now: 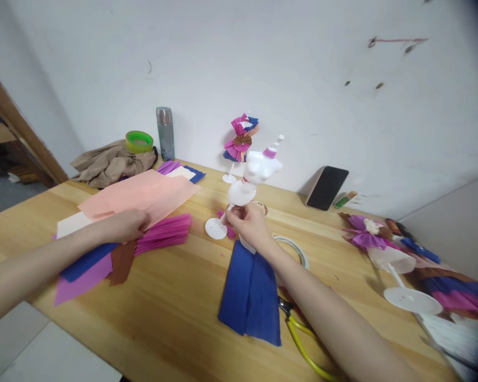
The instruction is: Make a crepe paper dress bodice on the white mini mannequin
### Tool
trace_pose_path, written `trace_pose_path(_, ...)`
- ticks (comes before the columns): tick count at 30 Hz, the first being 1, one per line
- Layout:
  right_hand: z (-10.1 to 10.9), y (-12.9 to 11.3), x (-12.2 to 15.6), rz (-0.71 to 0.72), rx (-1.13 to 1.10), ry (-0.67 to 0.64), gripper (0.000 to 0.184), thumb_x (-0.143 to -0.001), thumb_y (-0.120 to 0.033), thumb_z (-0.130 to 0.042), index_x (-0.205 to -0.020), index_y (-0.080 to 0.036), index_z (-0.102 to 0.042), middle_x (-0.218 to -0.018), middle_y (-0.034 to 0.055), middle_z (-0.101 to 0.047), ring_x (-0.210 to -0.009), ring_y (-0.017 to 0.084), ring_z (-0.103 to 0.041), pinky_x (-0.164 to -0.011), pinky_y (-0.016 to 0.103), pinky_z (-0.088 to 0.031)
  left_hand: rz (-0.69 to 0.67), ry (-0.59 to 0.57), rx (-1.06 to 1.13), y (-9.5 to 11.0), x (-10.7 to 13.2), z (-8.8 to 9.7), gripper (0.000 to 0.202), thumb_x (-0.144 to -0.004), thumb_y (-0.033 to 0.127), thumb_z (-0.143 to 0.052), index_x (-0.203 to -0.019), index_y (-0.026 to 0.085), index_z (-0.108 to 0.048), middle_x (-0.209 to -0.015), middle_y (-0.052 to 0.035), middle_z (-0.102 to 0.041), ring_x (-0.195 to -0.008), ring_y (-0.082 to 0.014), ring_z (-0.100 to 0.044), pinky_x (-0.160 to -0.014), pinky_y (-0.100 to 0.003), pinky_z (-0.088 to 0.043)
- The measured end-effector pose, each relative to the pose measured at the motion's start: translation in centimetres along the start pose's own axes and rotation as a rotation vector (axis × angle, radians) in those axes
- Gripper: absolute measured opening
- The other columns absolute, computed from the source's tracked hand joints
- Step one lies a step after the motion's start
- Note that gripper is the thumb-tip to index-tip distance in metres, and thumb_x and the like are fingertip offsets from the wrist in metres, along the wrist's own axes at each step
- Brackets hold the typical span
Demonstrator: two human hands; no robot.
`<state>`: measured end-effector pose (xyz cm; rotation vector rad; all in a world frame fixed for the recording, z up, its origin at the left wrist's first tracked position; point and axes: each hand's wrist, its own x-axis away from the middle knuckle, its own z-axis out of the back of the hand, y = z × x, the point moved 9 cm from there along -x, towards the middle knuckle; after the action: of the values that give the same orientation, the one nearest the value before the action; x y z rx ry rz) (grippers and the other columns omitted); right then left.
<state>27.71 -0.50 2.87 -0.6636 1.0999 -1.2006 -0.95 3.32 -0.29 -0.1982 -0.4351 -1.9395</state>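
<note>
My right hand [250,223] is closed around the thin stem of a small white mannequin stand [252,178], which tilts to the right above its round base [215,228]. A pink paper scrap sits near the fingers. My left hand [124,225] rests, fingers curled, on the edge of a stack of crepe paper sheets: peach [143,196] on top, magenta pleated paper [165,232] beside it, blue and brown below. A folded blue crepe sheet [252,292] lies under my right forearm.
On the wooden table [175,313]: a finished paper-dressed mannequin [240,142] at the back, a grey flask [165,133], green tape roll [139,141] on a beige cloth, a phone [327,187] leaning on the wall, a tape ring [295,248], yellow-handled scissors [300,339], more dressed figures [382,244] at right.
</note>
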Motion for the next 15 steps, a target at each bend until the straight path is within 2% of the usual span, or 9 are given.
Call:
trace_pose_path(3, -1.0, -0.1, 0.4, -0.065, -0.076, -0.062, 0.006, -0.074, -0.026, -0.058, -0.073, -0.021, -0.055, -0.059, 0.0027, -0.070, -0.048, 0.016, -0.062, -0.050, 0.027, -0.049, 0.105, -0.143, 0.213, -1.8, 0.0, -1.2, 0.016, -0.070, 0.032, -0.058, -0.072, 0.022, -0.046, -0.054, 0.0019, -0.051, -0.047, -0.0155, -0.052, -0.046, -0.025, -0.038)
trace_pose_path(6, -2.2, -0.1, 0.8, -0.115, -0.122, -0.155, 0.006, -0.072, -0.024, -0.058, -0.075, -0.021, -0.053, -0.059, 0.0010, -0.070, -0.048, 0.015, -0.061, -0.048, 0.025, -0.047, 0.116, -0.198, 0.368, -2.3, 0.2, -0.8, 0.030, -0.070, 0.044, -0.064, -0.068, 0.022, -0.043, -0.049, 0.0038, -0.045, -0.043, -0.0132, -0.046, -0.043, -0.023, -0.032)
trace_pose_path(8, -2.3, -0.3, 0.8, -0.096, -0.089, -0.167, 0.006, -0.071, -0.022, -0.056, -0.075, -0.021, -0.053, -0.059, 0.0009, -0.069, -0.049, 0.015, -0.061, -0.049, 0.024, -0.047, 0.039, -0.210, 0.462, -1.5, 0.7, 0.6, 0.038, -0.071, 0.049, -0.066, -0.065, 0.021, -0.042, -0.052, 0.0039, -0.043, -0.046, -0.0120, -0.044, -0.045, -0.023, -0.032)
trace_pose_path(12, -0.9, -0.5, 0.4, -0.028, 0.067, -0.067, 0.004, -0.070, -0.019, -0.055, -0.073, -0.021, -0.054, -0.062, 0.0028, -0.070, -0.056, 0.017, -0.065, -0.056, 0.026, -0.049, -0.208, -0.157, 0.543, 1.3, 2.3, 5.2, 0.043, -0.077, 0.053, -0.066, -0.063, 0.018, -0.044, -0.060, 0.0044, -0.039, -0.057, -0.0095, -0.036, -0.055, -0.022, -0.032)
trace_pose_path(15, -0.5, -0.3, 0.2, -0.016, 0.128, -0.054, 0.003, -0.072, -0.018, -0.054, -0.074, -0.020, -0.056, -0.064, 0.0036, -0.071, -0.059, 0.018, -0.067, -0.058, 0.027, -0.049, -0.187, -0.091, 0.507, 0.8, 2.4, 7.6, 0.042, -0.075, 0.056, -0.065, -0.067, 0.018, -0.048, -0.063, 0.0049, -0.036, -0.058, -0.0094, -0.029, -0.055, -0.021, -0.026)
